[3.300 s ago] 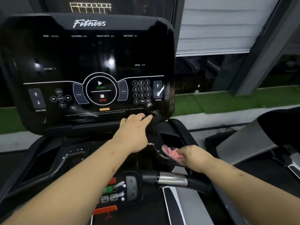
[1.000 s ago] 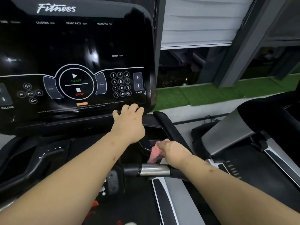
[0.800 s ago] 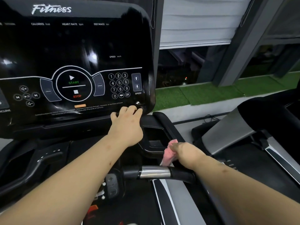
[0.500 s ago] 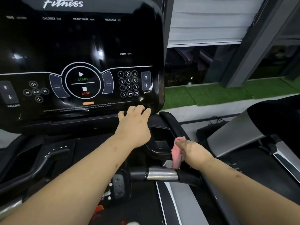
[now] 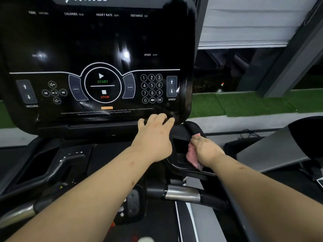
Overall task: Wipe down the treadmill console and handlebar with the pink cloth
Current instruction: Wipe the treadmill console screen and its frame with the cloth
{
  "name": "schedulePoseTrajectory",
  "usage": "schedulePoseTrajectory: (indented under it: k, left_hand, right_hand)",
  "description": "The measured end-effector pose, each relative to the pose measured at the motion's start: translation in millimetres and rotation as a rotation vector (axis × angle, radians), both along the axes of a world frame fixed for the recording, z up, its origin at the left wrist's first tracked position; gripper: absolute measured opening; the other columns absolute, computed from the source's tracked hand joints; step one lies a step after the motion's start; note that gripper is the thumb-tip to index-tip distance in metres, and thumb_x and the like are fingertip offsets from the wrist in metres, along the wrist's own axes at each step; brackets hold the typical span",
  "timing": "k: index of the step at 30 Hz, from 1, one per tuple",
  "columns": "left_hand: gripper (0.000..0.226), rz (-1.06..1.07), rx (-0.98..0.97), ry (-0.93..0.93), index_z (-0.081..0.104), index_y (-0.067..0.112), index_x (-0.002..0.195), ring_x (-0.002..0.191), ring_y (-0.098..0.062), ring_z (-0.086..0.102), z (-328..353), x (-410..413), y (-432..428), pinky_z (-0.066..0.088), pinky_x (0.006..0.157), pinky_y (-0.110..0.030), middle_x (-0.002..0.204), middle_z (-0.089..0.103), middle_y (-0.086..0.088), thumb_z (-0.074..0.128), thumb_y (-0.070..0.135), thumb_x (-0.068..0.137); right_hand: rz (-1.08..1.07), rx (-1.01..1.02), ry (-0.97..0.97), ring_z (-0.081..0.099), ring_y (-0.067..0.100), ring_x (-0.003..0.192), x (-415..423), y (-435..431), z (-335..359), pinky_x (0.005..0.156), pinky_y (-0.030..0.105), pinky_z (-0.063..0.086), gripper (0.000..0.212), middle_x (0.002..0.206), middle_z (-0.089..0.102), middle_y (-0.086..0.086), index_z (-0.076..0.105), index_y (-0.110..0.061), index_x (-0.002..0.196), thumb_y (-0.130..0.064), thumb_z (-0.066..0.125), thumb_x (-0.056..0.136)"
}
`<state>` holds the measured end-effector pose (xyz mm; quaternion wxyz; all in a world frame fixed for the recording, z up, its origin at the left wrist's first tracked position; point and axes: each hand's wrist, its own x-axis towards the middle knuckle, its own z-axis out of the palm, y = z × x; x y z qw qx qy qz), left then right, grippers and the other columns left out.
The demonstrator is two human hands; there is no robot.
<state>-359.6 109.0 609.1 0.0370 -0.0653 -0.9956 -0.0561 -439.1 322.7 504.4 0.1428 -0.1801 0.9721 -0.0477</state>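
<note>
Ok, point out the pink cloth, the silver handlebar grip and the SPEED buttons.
pink cloth [image 5: 191, 157], head view, bunched middle
silver handlebar grip [image 5: 182, 193], head view, middle of sleeve
SPEED buttons [image 5: 171, 86], head view, panel between arrows

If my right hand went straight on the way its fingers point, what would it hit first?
Likely the far rim of the side pocket, just ahead of the right hand and its pink cloth; the console corner lies beyond. Depth is unclear.
</note>
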Motion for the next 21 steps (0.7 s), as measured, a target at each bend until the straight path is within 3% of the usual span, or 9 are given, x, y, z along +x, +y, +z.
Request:
schedulePoseTrajectory:
  k: [2, 5, 7, 11, 15, 19, 21]
  left_hand:
    - [0.073, 0.007, -0.003, 0.001, 0.025, 0.026, 0.158, 0.142, -0.024, 0.024, 0, 1, 1, 0.019, 0.118, -0.056, 0.154, 0.028, 0.001, 0.053, 0.026, 0.090]
    - [0.073, 0.018, 0.001, -0.009, 0.026, 0.026, 0.158, 0.143, -0.023, 0.023, 1, 2, 3, 0.019, 0.118, -0.055, 0.154, 0.028, 0.001, 0.052, 0.026, 0.090]
    - [0.073, 0.017, 0.005, -0.020, 0.025, 0.026, 0.158, 0.144, -0.023, 0.022, 2, 2, 3, 0.018, 0.119, -0.055, 0.155, 0.027, 0.002, 0.052, 0.026, 0.090]
    - [0.074, 0.005, 0.016, -0.021, 0.024, 0.027, 0.158, 0.145, -0.022, 0.020, 3, 1, 2, 0.017, 0.120, -0.054, 0.156, 0.026, 0.002, 0.053, 0.026, 0.089]
    - [0.076, 0.000, 0.027, -0.013, 0.026, 0.027, 0.158, 0.145, -0.022, 0.021, 2, 1, 1, 0.017, 0.119, -0.054, 0.156, 0.027, 0.002, 0.054, 0.026, 0.088]
    - [0.075, -0.003, 0.032, 0.001, 0.027, 0.027, 0.157, 0.145, -0.022, 0.022, 1, 2, 0, 0.018, 0.118, -0.054, 0.156, 0.028, 0.002, 0.054, 0.026, 0.087]
    - [0.075, -0.003, 0.035, 0.005, 0.028, 0.027, 0.157, 0.144, -0.021, 0.022, 1, 3, 0, 0.019, 0.118, -0.054, 0.156, 0.028, 0.002, 0.054, 0.026, 0.087]
  right_hand:
    - [0.063, 0.014, 0.048, 0.031, 0.030, 0.148, -3, 11, -5, 0.120, 0.042, 0.028, 0.049, 0.162, 0.031, 0.012, 0.039, -0.009, 0.152, -0.019, 0.044, 0.104]
    - [0.068, -0.020, -0.047, 0.025, 0.019, 0.152, -2, 10, -3, 0.121, 0.026, 0.020, 0.073, 0.163, 0.028, 0.007, 0.033, -0.011, 0.154, -0.010, 0.066, 0.089]
    - [0.013, -0.106, -0.034, 0.030, 0.021, 0.150, 1, 9, -9, 0.121, 0.027, 0.023, 0.075, 0.161, 0.033, 0.008, 0.037, -0.011, 0.152, -0.009, 0.071, 0.086]
    - [-0.093, -0.213, -0.072, 0.045, 0.037, 0.134, -3, -15, -7, 0.110, 0.043, 0.040, 0.052, 0.149, 0.043, 0.018, 0.043, -0.006, 0.145, -0.010, 0.056, 0.095]
    - [-0.061, -0.287, -0.041, 0.038, 0.035, 0.141, -18, -45, -8, 0.116, 0.043, 0.034, 0.050, 0.155, 0.038, 0.017, 0.041, -0.004, 0.149, -0.013, 0.048, 0.100]
    - [0.029, -0.361, -0.070, 0.035, 0.027, 0.148, -24, -74, -8, 0.120, 0.035, 0.031, 0.051, 0.160, 0.038, 0.011, 0.040, -0.013, 0.153, -0.009, 0.045, 0.103]
    - [0.049, -0.362, -0.088, 0.034, 0.028, 0.148, -24, -77, -9, 0.119, 0.039, 0.032, 0.051, 0.160, 0.037, 0.012, 0.040, -0.013, 0.152, -0.007, 0.045, 0.102]
